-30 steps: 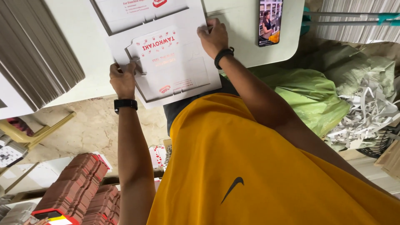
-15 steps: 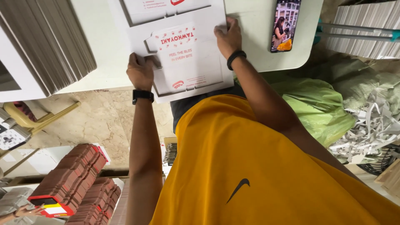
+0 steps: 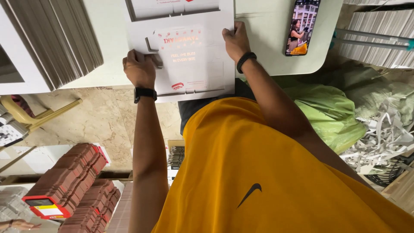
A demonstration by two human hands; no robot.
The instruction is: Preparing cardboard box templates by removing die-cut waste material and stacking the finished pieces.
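Observation:
A flat white die-cut cardboard sheet (image 3: 194,64) with red print lies on the pale table (image 3: 267,64), its near edge hanging over the table's rim. My left hand (image 3: 139,69), with a black watch on the wrist, grips the sheet's left edge by a cut-out tab. My right hand (image 3: 235,41), with a black band on the wrist, holds the right edge near a far corner. A second similar sheet (image 3: 172,7) lies just beyond it. My yellow shirt fills the lower part of the view.
A phone (image 3: 302,26) with a lit screen lies on the table to the right. A thick stack of flat sheets (image 3: 56,39) stands on the left. Below are reddish-brown carton stacks (image 3: 73,181), a green bag (image 3: 332,112), paper offcuts (image 3: 384,138) and another person's hand (image 3: 17,224).
The sheet, tilted a second ago, now lies squarer to the table edge. Both hands stayed on its edges while the view drifted.

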